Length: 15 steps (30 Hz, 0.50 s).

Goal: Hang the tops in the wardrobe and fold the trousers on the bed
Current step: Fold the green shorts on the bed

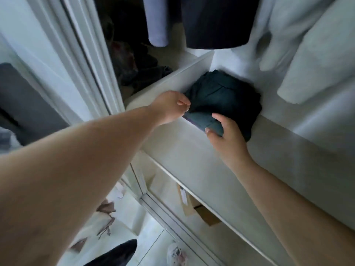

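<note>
A: Log the big items first. What is the landmark?

B: The white wardrobe shelf. All positions are taken from it. Its front edge runs diagonally, from upper left down to lower right.

A: Above the shelf?

B: Hanging garments. A pale grey-white top hangs above the shelf's right part, a dark garment above its back, and a lilac-grey sleeve just left of the dark one. All are blurred.

A: The task item?

B: The folded dark green trousers lie on the shelf, in its left back corner beside the white divider panel. The near fold overhangs the front edge slightly.

A: Hands?

B: The left hand is at the left edge of the trousers, fingers curled in, fingertips touching the fabric. Whether it actually pinches cloth cannot be told from the blur. The right hand grips the near folded corner of the trousers, thumb on top and a finger under the fold.

A: Below the shelf?

B: A lower compartment with a brown cardboard box. Pale floor tiles lie left of it, with a dark shoe on them.
</note>
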Tool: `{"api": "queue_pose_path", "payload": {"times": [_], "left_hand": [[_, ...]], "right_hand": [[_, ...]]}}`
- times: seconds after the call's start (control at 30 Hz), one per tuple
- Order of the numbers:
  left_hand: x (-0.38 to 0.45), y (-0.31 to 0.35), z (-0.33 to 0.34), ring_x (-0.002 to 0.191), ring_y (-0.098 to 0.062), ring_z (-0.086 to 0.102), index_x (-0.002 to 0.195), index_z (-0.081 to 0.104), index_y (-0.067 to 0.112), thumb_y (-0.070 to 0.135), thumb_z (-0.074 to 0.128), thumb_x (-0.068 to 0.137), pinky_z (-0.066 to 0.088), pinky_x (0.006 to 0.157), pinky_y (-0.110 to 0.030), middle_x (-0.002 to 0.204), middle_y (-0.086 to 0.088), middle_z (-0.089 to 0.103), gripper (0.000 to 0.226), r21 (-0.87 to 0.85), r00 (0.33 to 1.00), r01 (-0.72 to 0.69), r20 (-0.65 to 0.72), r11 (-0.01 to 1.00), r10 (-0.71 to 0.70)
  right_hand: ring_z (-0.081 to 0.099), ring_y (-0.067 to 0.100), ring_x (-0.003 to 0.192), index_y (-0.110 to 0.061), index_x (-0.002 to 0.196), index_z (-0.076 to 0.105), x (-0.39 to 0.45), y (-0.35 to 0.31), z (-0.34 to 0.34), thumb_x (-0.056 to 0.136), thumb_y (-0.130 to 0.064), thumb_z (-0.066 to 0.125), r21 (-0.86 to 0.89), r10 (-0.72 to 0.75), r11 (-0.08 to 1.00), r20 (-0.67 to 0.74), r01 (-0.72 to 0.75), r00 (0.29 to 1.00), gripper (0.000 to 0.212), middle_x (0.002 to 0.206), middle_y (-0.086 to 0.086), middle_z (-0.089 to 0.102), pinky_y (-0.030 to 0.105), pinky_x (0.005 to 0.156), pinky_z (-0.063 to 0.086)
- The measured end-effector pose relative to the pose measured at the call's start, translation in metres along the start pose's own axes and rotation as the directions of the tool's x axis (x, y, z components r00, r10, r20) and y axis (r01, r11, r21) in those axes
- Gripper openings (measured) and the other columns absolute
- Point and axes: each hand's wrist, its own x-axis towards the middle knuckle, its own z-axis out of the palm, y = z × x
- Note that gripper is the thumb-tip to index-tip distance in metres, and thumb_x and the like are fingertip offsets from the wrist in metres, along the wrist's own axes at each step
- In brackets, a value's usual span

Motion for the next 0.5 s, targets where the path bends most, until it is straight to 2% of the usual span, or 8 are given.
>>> {"api": "queue_pose_path", "payload": {"times": [0.1, 0.13, 0.2, 0.3, 0.4, 0.47, 0.5], "left_hand": [[-0.057, 0.026, -0.044, 0.1, -0.017, 0.064, 0.103, 0.071, 0.015, 0.013, 0.054, 0.09, 0.044, 0.085, -0.018, 0.094, 0.003, 0.067, 0.022, 0.006, 1.0, -0.003, 0.005, 1.0, 0.003], [-0.084, 0.03, -0.062, 0.099, -0.016, 0.064, 0.103, 0.071, 0.017, 0.013, 0.053, 0.09, 0.044, 0.085, -0.017, 0.092, 0.005, 0.066, 0.022, 0.026, 0.999, 0.011, 0.039, 1.0, -0.012], [-0.128, 0.035, -0.093, 0.099, -0.015, 0.064, 0.102, 0.07, 0.018, 0.013, 0.055, 0.09, 0.046, 0.089, -0.022, 0.091, 0.006, 0.066, 0.019, 0.045, 0.997, 0.022, 0.07, 0.999, -0.025], [-0.196, 0.033, -0.142, 0.095, -0.009, 0.063, 0.1, 0.068, 0.023, 0.017, 0.057, 0.091, 0.043, 0.09, -0.02, 0.092, 0.011, 0.066, 0.016, 0.009, 0.995, 0.093, 0.036, 0.996, -0.093], [-0.263, 0.033, -0.177, 0.082, 0.002, 0.066, 0.101, 0.065, 0.024, 0.016, 0.057, 0.092, 0.048, 0.078, -0.014, 0.095, 0.007, 0.071, 0.015, -0.109, 0.986, 0.167, -0.01, 0.98, -0.169], [-0.319, 0.017, -0.206, 0.076, 0.007, 0.063, 0.103, 0.066, 0.022, 0.018, 0.06, 0.092, 0.046, 0.064, -0.007, 0.097, 0.007, 0.071, 0.014, -0.103, 0.963, 0.254, -0.063, 0.962, -0.261], [-0.364, 0.011, -0.233, 0.076, 0.007, 0.062, 0.103, 0.067, 0.025, 0.023, 0.061, 0.091, 0.045, 0.06, -0.006, 0.095, 0.011, 0.07, 0.014, -0.045, 0.942, 0.306, -0.13, 0.951, -0.31]], "right_hand": [[0.046, 0.021, 0.126, -0.012, 0.134, 0.051, -0.038, -0.038, -0.017, 0.088, -0.017, 0.062, 0.106, 0.038, 0.994, 0.001, -0.038, 0.999, 0.047, 0.135, 0.009, 0.05, 0.036, 0.109, 0.035], [0.044, 0.018, 0.128, -0.014, 0.136, 0.048, -0.057, -0.06, -0.023, 0.089, -0.018, 0.061, 0.138, 0.054, 0.989, 0.03, -0.057, 0.998, 0.048, 0.138, 0.006, 0.048, 0.035, 0.11, 0.034], [0.04, 0.012, 0.131, -0.02, 0.139, 0.044, -0.086, -0.091, -0.031, 0.091, -0.02, 0.059, 0.185, 0.044, 0.981, 0.078, -0.058, 0.996, 0.05, 0.142, -0.001, 0.043, 0.026, 0.107, 0.032], [0.037, 0.007, 0.132, -0.024, 0.139, 0.042, -0.127, -0.141, -0.044, 0.092, -0.024, 0.057, 0.195, -0.036, 0.981, 0.174, 0.001, 0.984, 0.049, 0.143, -0.007, 0.042, 0.02, 0.101, 0.028], [0.036, 0.001, 0.129, -0.028, 0.14, 0.039, -0.155, -0.173, -0.059, 0.093, -0.029, 0.056, 0.165, -0.094, 0.985, 0.251, 0.053, 0.963, 0.051, 0.143, -0.01, 0.041, 0.019, 0.098, 0.028], [0.033, -0.005, 0.124, -0.029, 0.143, 0.036, -0.181, -0.199, -0.057, 0.093, -0.031, 0.056, 0.192, -0.118, 0.98, 0.305, 0.06, 0.945, 0.054, 0.145, -0.011, 0.038, 0.019, 0.095, 0.028], [0.033, -0.006, 0.124, -0.029, 0.144, 0.034, -0.2, -0.226, -0.052, 0.093, -0.031, 0.056, 0.226, -0.16, 0.97, 0.336, 0.086, 0.928, 0.055, 0.145, -0.012, 0.037, 0.018, 0.095, 0.029]]}}
